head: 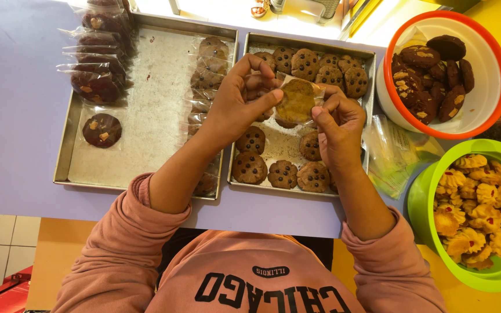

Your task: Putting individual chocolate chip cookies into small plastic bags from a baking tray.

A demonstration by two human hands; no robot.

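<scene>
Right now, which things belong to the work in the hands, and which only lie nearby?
In use: left hand, right hand, wrapped cookie, cookie tray, tray of wrapped cookies.
Lying about: orange-rimmed bowl, green bowl, empty wrappers.

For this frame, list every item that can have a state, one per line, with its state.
Left hand: pinching the clear plastic sleeve.
Right hand: pinching the same sleeve from the other side.
Clear plastic sleeve with a brown cookie: held above the right tray, cookie inside.
Right metal tray: partly filled with unwrapped chocolate-chip cookies.
Left metal tray: holds wrapped cookies, middle bare.
Orange-rimmed white bowl: partly filled with dark cookies.
Green plastic bowl: filled with yellow cookies.
</scene>
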